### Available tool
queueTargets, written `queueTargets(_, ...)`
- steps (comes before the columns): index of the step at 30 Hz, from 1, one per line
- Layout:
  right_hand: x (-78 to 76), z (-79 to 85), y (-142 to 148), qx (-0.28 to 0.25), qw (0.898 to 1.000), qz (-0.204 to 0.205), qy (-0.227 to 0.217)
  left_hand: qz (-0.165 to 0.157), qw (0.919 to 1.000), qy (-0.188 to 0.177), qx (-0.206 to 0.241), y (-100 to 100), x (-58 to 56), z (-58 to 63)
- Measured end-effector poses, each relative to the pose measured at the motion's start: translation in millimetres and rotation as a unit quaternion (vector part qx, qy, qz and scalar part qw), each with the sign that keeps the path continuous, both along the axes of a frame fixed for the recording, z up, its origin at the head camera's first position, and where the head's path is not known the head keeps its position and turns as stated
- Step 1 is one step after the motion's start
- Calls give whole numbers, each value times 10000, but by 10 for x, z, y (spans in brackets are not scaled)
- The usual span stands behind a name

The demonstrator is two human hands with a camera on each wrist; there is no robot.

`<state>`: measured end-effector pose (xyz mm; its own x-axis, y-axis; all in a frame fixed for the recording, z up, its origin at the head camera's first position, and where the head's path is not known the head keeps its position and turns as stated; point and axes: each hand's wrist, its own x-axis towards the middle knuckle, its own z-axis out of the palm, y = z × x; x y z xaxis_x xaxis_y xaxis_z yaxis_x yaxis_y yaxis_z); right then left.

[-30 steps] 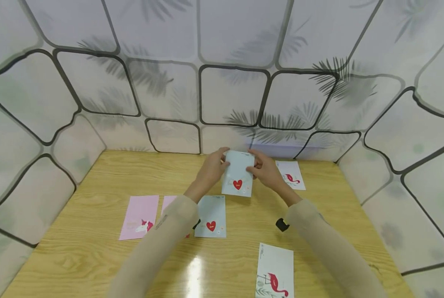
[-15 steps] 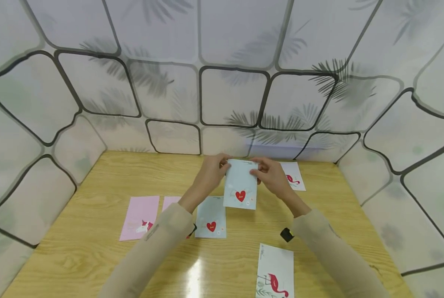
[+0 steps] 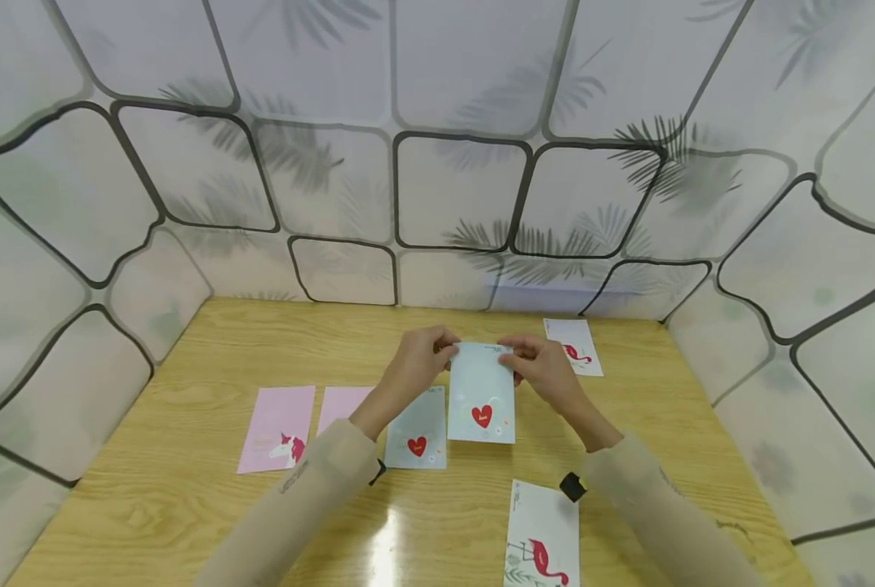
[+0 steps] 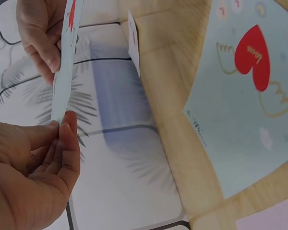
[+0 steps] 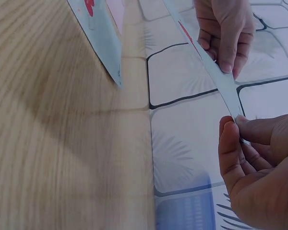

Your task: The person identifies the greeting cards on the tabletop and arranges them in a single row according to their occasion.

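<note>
A light blue card with a red heart (image 3: 481, 395) is held up between both hands, tilted above the table. The left hand (image 3: 421, 359) pinches its upper left edge between thumb and fingers. At the upper right edge the right hand (image 3: 543, 368) pinches it the same way. Both wrist views show the held card (image 4: 63, 81) (image 5: 216, 72) nearly edge-on. A matching blue heart card (image 3: 415, 428) lies on the table just left of it, and fills much of the left wrist view's right side.
Left on the wooden table (image 3: 187, 505) lie a pink unicorn card (image 3: 277, 428) and another pink card (image 3: 340, 403), partly hidden by the left arm. A white flamingo card (image 3: 543, 534) lies in front, another flamingo card (image 3: 572, 346) at the back right. A patterned wall (image 3: 459, 187) stands behind.
Both hands have brought the held blue card down the view, toward the person and slightly right. It now hangs beside the matching blue card. The cards on the table have stayed put.
</note>
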<state>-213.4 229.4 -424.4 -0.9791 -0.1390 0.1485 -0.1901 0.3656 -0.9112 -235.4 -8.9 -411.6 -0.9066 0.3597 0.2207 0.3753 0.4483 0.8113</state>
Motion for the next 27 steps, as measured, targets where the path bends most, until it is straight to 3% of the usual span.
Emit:
queueTargets(18, 119, -288, 55, 389, 9980, -19, -492, -81, 9978, -607, -239, 98, 141, -306)
queueTargets(27, 138, -336, 42, 450, 9970, -90, -628, -18, 9968, -747, -273, 140, 124, -390)
